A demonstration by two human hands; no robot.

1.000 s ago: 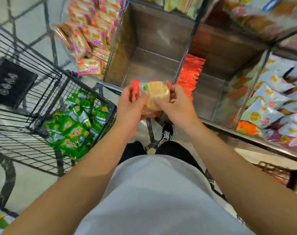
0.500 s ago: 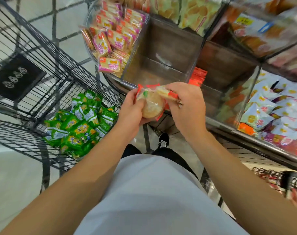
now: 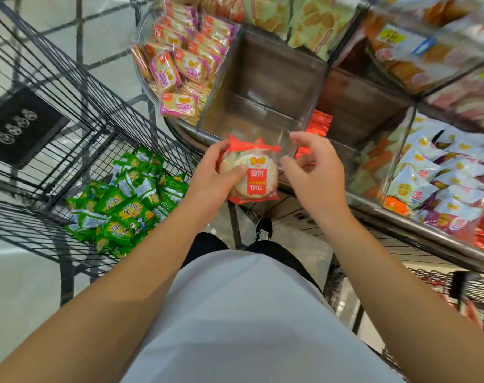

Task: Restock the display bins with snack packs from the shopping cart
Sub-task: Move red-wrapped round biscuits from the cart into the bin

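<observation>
Snack pack: red-edged rice cracker pack, held label-up just in front of the empty bin, likely ready to drop in.
Left hand: fingers curled round the pack.
Right hand: beside it, loosely curled, holding nothing.
Shopping cart: at left, green packs inside.

The snack pack is red-orange with a pale round cake showing through (its red label bears white and yellow print). The shopping cart is black wire, holding green packs. One bin's packs are pink and orange.
</observation>
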